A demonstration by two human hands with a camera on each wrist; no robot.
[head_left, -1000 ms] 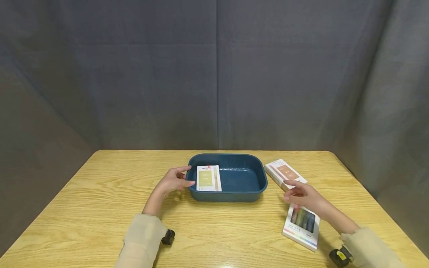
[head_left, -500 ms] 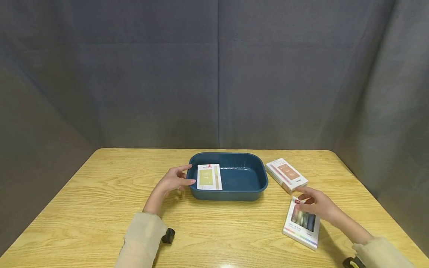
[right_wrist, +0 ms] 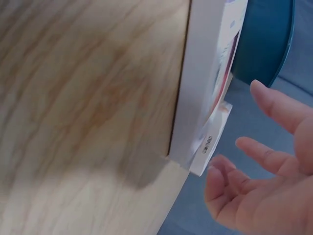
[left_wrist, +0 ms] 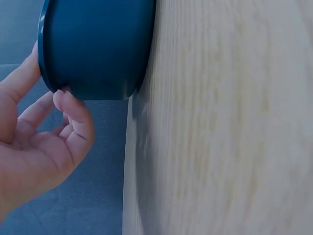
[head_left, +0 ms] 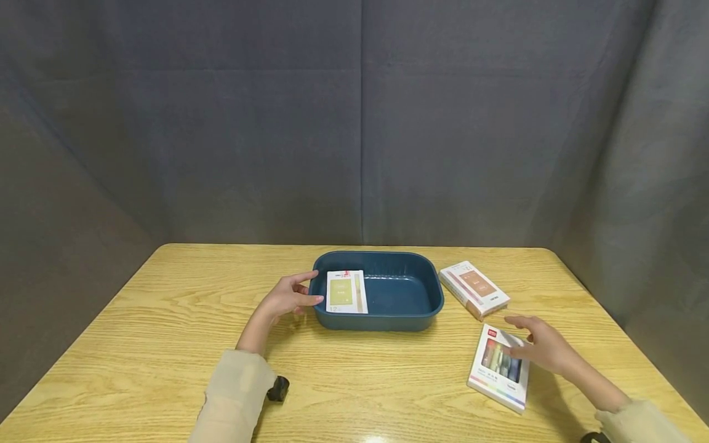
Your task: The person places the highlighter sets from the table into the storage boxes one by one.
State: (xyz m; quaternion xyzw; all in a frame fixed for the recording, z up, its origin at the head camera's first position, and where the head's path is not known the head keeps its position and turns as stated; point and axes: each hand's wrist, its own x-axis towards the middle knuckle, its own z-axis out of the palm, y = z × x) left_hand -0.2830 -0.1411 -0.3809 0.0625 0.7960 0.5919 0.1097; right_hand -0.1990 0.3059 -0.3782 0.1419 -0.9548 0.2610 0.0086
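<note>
In the head view, a dark blue tub (head_left: pixel 407 323) stands mid-table. My left hand (head_left: pixel 288 297) holds its left rim, thumb and fingertips at the edge. The left wrist view shows the fingers of that hand (left_wrist: pixel 49 127) against the rim of the tub (left_wrist: pixel 98 49). Inside the tub at left lies a white box with a yellow-green panel (head_left: pixel 344 292). My right hand (head_left: pixel 545 347) hovers over the right edge of a white box with a window showing coloured sticks (head_left: pixel 495 369). In the right wrist view, its fingers are spread, beside that box (right_wrist: pixel 195 88), holding nothing.
A white box with an orange panel (head_left: pixel 475 288) lies just right of the tub, behind the windowed box. The wooden table (head_left: pixel 166 344) ends at a grey curtain (head_left: pixel 354 123) at the back, with more curtain on both sides.
My right hand has moved right and toward me, from beside the orange-panelled box to over the windowed box, and its fingers have spread. My left hand stays at the tub's rim.
</note>
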